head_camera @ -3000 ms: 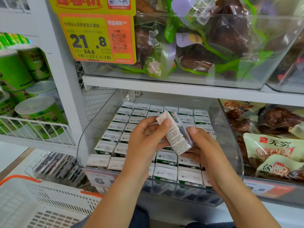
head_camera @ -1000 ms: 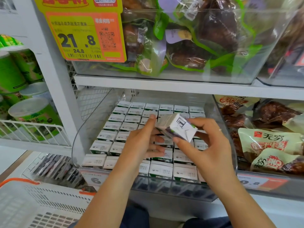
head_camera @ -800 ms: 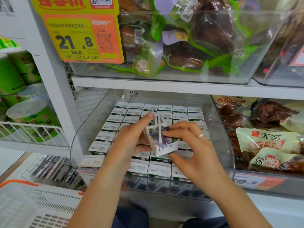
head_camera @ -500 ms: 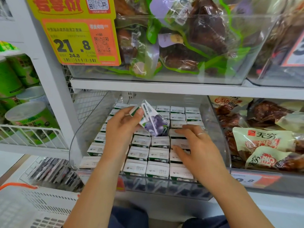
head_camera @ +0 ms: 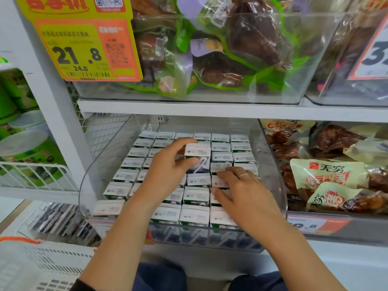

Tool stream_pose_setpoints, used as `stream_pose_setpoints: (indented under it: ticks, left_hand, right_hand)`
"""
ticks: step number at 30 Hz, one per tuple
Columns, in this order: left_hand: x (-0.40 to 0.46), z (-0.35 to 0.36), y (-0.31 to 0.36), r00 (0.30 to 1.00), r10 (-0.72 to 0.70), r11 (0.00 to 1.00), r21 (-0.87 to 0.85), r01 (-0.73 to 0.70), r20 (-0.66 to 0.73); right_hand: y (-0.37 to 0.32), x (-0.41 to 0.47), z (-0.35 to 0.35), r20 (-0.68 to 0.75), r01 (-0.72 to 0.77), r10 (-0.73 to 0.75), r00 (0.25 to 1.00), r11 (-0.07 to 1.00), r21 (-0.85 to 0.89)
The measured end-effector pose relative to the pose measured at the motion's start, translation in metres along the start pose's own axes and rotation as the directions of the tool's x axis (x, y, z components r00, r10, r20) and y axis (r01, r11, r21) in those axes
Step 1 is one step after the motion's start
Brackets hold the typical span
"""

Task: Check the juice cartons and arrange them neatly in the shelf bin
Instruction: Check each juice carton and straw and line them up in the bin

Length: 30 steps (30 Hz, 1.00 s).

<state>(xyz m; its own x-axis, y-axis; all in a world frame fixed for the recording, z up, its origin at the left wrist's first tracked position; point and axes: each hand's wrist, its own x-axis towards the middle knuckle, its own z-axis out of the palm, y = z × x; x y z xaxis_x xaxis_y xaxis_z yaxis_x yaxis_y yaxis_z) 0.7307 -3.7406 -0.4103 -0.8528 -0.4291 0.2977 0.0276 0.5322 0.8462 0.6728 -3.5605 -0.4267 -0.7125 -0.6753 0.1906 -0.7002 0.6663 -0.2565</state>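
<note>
Crouching at a store shelf, a person reaches both bare arms forward into a clear bin packed with rows of small juice cartons. Nearest, a white basket sits low at left. The right hand lies flat, fingers straight and spread, resting on the cartons at the bin's right side. Further in, the left hand pinches one carton by its side faces, fingers over the top and thumb on the front, holding it upright and partly sunk into a gap mid-bin.

That carton looks light and stiff but likely dents if squeezed; gripping the flat sides near the top seems safest, clear of the straw on its front.

Beyond, a white shelf carries a bin of bagged food, with a yellow price tag hanging at left. Snack pouches fill the right-hand bin; green tubs sit left.
</note>
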Motion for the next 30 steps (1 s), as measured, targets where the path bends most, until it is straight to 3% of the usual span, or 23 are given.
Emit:
stream_pose_setpoints:
  ticks: [10, 19, 30]
  left_hand:
    - [0.0, 0.012, -0.004, 0.999, 0.027, 0.874, 0.487, -0.009, -0.03]
    - [-0.007, 0.003, 0.0, 0.989, 0.032, 0.82, 0.561, -0.109, 0.145]
    - [0.002, -0.004, 0.015, 0.945, -0.164, 0.675, 0.73, -0.103, 0.284]
  right_hand:
    - [-0.001, 0.001, 0.001, 0.005, -0.009, 0.009, 1.0, 1.0, -0.003]
    - [-0.002, 0.0, 0.0, 0.011, -0.012, 0.013, 1.0, 1.0, -0.006]
    - [-0.003, 0.0, 0.001, -0.027, -0.009, 0.009, 1.0, 1.0, 0.022]
